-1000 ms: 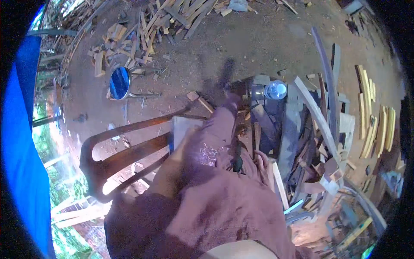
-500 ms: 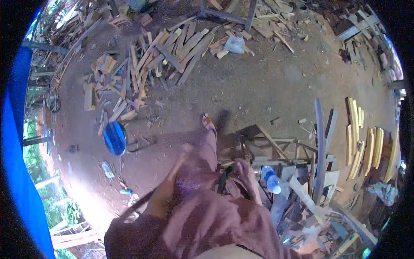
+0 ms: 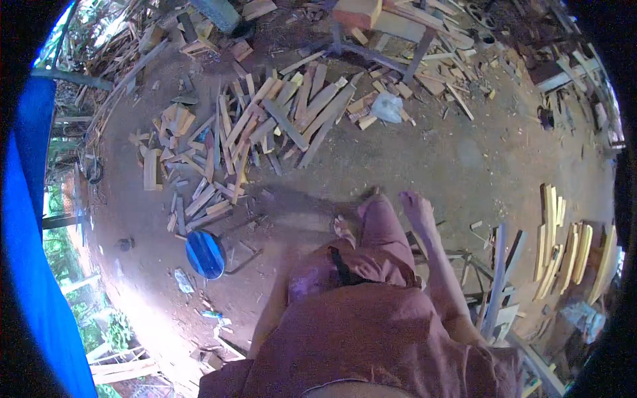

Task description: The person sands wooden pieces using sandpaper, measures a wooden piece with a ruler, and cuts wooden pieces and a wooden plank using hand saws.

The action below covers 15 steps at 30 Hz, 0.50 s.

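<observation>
My right hand hangs in front of my right side over the bare ground, its fingers loosely apart with nothing in them. Along my left side runs my left forearm; the hand at its end is smeared and I cannot make out its fingers. My reddish-brown trousers and shirt fill the lower middle, with a dark strap at the waist. One foot shows on the ground ahead. The nearest thing to my left is a round blue stool.
A large pile of cut wood lies ahead. Beyond it stands a wooden bench near a crumpled plastic bag. Yellowish strips stand at right, beside a long grey plank. A blue tarp hangs at left.
My view has turned, and the wood pile and stool sit lower and further right. My right hand has swung forward from beside the cluttered frame. The water bottle has left view.
</observation>
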Each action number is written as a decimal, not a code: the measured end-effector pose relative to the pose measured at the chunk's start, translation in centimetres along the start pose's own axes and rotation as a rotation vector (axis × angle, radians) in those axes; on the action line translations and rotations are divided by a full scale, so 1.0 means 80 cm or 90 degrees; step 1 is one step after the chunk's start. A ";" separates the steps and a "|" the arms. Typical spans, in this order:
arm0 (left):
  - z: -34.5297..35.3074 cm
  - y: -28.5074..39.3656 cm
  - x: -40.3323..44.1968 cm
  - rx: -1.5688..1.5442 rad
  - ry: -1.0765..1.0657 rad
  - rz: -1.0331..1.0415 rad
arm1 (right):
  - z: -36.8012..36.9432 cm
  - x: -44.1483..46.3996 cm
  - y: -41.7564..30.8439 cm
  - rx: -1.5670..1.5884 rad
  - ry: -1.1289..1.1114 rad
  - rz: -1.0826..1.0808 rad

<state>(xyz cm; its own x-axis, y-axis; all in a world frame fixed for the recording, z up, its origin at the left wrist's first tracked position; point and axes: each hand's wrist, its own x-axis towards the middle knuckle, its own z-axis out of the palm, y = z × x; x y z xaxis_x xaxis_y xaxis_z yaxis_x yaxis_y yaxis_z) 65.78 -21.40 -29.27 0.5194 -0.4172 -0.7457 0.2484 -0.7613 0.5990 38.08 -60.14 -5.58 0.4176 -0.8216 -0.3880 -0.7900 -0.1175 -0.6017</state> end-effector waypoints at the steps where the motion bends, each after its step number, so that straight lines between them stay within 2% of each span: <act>1: 0.002 -0.008 -0.007 0.022 -0.001 -0.018 | -0.007 0.024 0.002 -0.016 0.012 -0.003; 2: 0.006 -0.001 -0.021 0.032 0.001 -0.040 | -0.009 0.049 0.010 -0.017 0.007 -0.006; 4: 0.017 0.003 -0.035 0.046 0.009 -0.075 | -0.008 0.102 0.028 0.028 0.080 -0.098; 8: 0.057 0.048 -0.016 0.055 0.037 -0.107 | -0.028 0.194 0.032 0.002 -0.012 -0.049; 11: 0.109 0.131 0.027 0.059 0.046 -0.062 | -0.057 0.247 0.039 -0.051 -0.069 -0.073; 15: 0.197 0.288 0.120 0.051 0.049 0.087 | -0.134 0.314 0.006 -0.070 -0.127 -0.142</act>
<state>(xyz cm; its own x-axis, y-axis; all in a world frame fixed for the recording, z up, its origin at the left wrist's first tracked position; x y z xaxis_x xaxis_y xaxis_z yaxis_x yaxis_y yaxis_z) 63.58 -50.78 -27.25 0.6053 -0.4831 -0.6327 0.1067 -0.7383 0.6659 43.39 -86.82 -8.10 0.6566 -0.6452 -0.3906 -0.7086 -0.3502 -0.6126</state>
